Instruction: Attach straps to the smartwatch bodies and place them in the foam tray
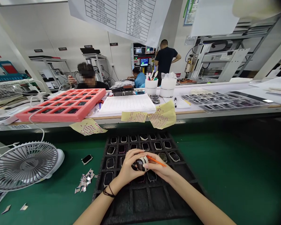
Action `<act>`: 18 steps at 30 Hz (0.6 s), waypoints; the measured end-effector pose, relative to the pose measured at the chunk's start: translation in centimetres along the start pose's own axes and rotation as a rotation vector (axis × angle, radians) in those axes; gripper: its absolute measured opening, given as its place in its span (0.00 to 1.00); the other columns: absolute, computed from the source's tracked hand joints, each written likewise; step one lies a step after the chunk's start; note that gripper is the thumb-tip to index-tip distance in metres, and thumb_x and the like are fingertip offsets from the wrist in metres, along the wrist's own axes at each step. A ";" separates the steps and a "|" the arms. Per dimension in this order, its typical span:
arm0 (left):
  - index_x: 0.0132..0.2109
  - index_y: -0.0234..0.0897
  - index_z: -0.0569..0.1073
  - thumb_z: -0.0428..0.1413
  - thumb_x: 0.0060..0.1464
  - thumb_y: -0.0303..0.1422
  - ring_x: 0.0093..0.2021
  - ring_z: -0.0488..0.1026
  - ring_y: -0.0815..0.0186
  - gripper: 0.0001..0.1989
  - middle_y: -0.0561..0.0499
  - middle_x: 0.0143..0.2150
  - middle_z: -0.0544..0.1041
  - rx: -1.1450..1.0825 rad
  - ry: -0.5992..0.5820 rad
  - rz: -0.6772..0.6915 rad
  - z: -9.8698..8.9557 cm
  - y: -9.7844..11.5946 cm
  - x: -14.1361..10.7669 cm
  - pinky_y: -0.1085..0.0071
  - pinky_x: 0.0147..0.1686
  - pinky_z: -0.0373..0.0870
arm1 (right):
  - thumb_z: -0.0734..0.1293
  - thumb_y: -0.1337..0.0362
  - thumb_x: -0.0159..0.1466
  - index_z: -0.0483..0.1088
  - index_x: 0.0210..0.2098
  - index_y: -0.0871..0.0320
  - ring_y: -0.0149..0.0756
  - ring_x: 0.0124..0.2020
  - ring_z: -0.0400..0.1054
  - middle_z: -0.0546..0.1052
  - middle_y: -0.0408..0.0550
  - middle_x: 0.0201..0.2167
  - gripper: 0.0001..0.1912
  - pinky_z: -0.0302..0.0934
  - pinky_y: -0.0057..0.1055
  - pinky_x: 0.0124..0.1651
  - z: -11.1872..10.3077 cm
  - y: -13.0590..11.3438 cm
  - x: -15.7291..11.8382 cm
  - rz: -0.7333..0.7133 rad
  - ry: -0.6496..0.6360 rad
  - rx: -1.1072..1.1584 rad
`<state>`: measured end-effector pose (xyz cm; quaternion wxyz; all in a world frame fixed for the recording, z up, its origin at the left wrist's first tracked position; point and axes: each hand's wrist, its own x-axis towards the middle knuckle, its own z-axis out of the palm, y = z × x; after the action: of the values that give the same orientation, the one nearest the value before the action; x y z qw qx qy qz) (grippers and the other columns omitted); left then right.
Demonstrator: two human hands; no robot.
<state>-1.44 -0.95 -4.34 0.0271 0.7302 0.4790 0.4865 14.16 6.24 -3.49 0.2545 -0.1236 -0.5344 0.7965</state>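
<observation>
My left hand (128, 165) and my right hand (157, 167) meet above a black foam compartment tray (140, 200). Between them is a small dark watch-like device (140, 164) with a white strip around it, gripped by my left fingers and touched by my right. My right hand also pinches a thin orange stick (156, 161). Several similar rounded devices (145, 146) sit in the tray's compartments, and my hands hide some of them. Another device (87, 159) lies on the green mat (49, 200) left of the tray.
A white desk fan (23, 165) stands at the left, with a pile of small paper scraps (84, 181) near it. Beyond the mat are a raised bench edge (201, 112), a pink tray (61, 104), yellow perforated sheets (164, 115) and co-workers.
</observation>
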 end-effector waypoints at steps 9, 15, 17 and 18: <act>0.51 0.42 0.71 0.63 0.44 0.28 0.54 0.68 0.56 0.25 0.44 0.53 0.71 -0.066 -0.017 -0.056 -0.4 0.2 0.0 0.55 0.53 0.66 | 0.71 0.54 0.59 0.72 0.46 0.56 0.38 0.40 0.72 0.78 0.48 0.37 0.19 0.63 0.35 0.46 -0.7 -0.2 0.2 -0.109 0.099 -0.142; 0.50 0.38 0.72 0.63 0.45 0.29 0.52 0.72 0.57 0.23 0.43 0.51 0.75 -0.140 0.002 -0.189 -0.3 -0.4 -0.3 0.58 0.52 0.70 | 0.58 0.45 0.65 0.75 0.30 0.58 0.34 0.21 0.66 0.74 0.47 0.24 0.25 0.62 0.33 0.26 -1.1 -1.5 -0.4 -0.458 0.346 -0.137; 0.52 0.37 0.71 0.63 0.46 0.29 0.49 0.75 0.58 0.24 0.43 0.49 0.77 -0.156 -0.017 -0.254 -0.2 -0.6 -0.5 0.59 0.52 0.71 | 0.60 0.47 0.65 0.73 0.19 0.58 0.32 0.15 0.63 0.71 0.47 0.18 0.27 0.57 0.31 0.19 -1.1 -1.5 -0.7 -0.477 0.371 -0.172; 0.52 0.37 0.71 0.63 0.45 0.29 0.48 0.75 0.57 0.24 0.43 0.48 0.78 -0.159 -0.026 -0.278 -0.1 -0.7 -0.6 0.59 0.51 0.72 | 0.60 0.48 0.65 0.72 0.16 0.58 0.31 0.13 0.61 0.70 0.47 0.16 0.27 0.54 0.30 0.17 -1.1 -1.4 -0.8 -0.480 0.376 -0.192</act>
<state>-2.01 -1.03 -5.04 0.1578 0.6587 0.5349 0.5051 15.70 7.07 -2.75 0.5164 -0.1626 -0.5648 0.6228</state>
